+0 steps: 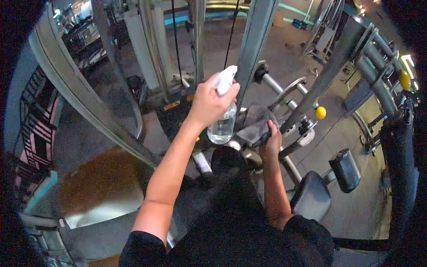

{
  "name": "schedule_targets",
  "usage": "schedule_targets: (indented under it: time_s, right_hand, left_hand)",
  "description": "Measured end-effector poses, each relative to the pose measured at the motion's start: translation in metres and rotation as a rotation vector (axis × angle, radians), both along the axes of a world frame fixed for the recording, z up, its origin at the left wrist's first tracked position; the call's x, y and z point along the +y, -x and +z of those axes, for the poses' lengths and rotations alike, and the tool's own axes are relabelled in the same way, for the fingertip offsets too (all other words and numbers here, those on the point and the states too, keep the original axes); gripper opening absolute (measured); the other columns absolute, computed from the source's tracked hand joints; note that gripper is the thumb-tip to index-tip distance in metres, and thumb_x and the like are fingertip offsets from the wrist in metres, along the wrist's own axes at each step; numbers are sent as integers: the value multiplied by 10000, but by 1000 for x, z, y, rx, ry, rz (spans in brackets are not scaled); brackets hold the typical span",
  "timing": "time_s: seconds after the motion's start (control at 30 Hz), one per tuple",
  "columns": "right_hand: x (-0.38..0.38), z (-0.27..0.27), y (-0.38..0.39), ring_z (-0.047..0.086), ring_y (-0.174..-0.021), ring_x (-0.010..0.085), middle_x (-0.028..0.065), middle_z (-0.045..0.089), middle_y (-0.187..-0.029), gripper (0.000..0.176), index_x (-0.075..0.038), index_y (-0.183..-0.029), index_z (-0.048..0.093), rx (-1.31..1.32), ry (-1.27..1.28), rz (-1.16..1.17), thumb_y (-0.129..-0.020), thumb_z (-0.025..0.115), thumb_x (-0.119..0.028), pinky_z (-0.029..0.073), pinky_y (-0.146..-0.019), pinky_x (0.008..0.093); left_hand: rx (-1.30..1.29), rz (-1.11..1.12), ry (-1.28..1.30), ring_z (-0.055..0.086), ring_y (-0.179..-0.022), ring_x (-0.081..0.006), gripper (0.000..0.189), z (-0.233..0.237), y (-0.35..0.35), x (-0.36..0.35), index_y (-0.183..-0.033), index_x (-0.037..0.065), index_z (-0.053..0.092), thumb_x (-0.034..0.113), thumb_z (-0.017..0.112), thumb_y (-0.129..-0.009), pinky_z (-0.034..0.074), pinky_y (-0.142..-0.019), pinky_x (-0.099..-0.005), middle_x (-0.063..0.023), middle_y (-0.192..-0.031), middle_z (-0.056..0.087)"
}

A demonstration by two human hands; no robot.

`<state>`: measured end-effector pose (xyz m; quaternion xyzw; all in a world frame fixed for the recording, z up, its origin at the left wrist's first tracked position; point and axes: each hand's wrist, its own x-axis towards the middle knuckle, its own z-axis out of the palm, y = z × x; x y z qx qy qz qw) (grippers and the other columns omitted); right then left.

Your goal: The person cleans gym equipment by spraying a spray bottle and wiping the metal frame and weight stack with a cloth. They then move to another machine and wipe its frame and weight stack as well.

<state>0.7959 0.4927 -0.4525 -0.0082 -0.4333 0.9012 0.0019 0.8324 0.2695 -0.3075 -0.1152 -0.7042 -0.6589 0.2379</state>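
Note:
My left hand (208, 103) is wrapped round the neck of a clear spray bottle (221, 130) with a white trigger head. The bottle is upright, holds clear liquid, and is in front of the metal frame's upright post. To its right, my right hand (272, 141) grips a grey cloth (257, 127), with the thumb on top and the cloth spread out toward the bottle. Hand and bottle are apart from the cloth by a small gap or just overlap it in view; contact cannot be made out.
A gym machine's metal posts (257, 35) and black cables rise in front. To the right are a yellow knob (320, 112), a black padded seat (312, 196) and another pad (345, 171). A brown and white panel (102, 191) lies at the lower left.

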Motion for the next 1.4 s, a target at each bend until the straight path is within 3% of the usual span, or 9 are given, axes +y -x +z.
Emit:
schedule_targets:
  time_s: [0.17, 0.5, 0.73, 0.93, 1.07, 1.17, 1.2, 1.23, 1.4]
  right_hand:
    - [14, -17, 9, 694, -889, 232, 97, 701, -1022, 323, 18, -1136, 655, 30, -153, -113, -945, 666, -242, 577, -776, 383]
    - [26, 44, -16, 647, -838, 168, 75, 698, -1000, 308, 19, -1115, 689, 16, -120, -252, -949, 640, -237, 514, -769, 311]
    - [66, 67, -32, 662, -880, 180, 74, 702, -1030, 315, 19, -1185, 668, 131, -193, -345, -981, 607, -213, 527, -798, 320]
    - [70, 89, -50, 674, -896, 225, 115, 694, -1013, 289, 42, -1137, 624, 95, -199, -481, -955, 636, -183, 536, -821, 352]
    - [55, 106, -53, 665, -949, 222, 122, 684, -1054, 272, 22, -1125, 618, 76, -151, -460, -958, 654, -189, 531, -847, 359]
    - [36, 117, -37, 626, -1098, 225, 127, 652, -1204, 329, 14, -1253, 602, 247, -195, -497, -1003, 632, -199, 507, -949, 366]
    - [27, 124, -26, 607, -1154, 227, 130, 638, -1260, 357, 11, -1305, 592, 319, -223, -538, -1023, 612, -207, 492, -991, 367]
    - [10, 144, -17, 595, -1182, 230, 133, 628, -1293, 375, 16, -1346, 572, 453, -312, -630, -1041, 581, -202, 475, -1022, 369]
    - [-57, 306, 81, 538, -1283, 221, 115, 593, -1393, 368, 13, -1412, 541, 1328, -717, -1111, -1072, 488, -118, 416, -1098, 373]
  left_hand:
    - [229, 28, 30, 717, -741, -146, 339, 53, 64, 15, -1153, -28, 666, 202, 716, -909, 560, -685, -312, -107, -830, 732]
    - [274, 35, 87, 714, -675, -183, 438, 153, 108, 17, -1246, -6, 663, 271, 672, -907, 559, -679, -348, -138, -810, 737]
    - [388, 169, 217, 721, -694, -352, 369, 215, 152, 14, -785, 0, 718, 334, 613, -899, 548, -671, -437, -179, -669, 700]
    - [541, 240, 292, 717, -682, -380, 451, 261, 182, 12, -728, -38, 700, 356, 578, -909, 560, -676, -464, -222, -664, 685]
    - [510, 226, 285, 698, -698, -425, 419, 234, 181, 11, -768, -36, 699, 343, 588, -907, 551, -675, -493, -242, -687, 676]
    - [463, 224, 279, 687, -713, -442, 344, 190, 166, 7, -831, -20, 698, 307, 619, -902, 540, -680, -514, -252, -719, 671]
    - [462, 254, 287, 712, -694, -361, 335, 169, 166, 6, -961, 1, 701, 322, 616, -920, 549, -664, -458, -202, -711, 692]
    - [457, 285, 293, 737, -674, -280, 363, 150, 161, 4, -1090, 21, 705, 338, 613, -937, 558, -648, -403, -153, -703, 713]
    - [272, 213, 224, 712, -679, -361, 234, 59, 81, 0, -979, 22, 658, 241, 703, -909, 533, -597, -444, -194, -709, 679]
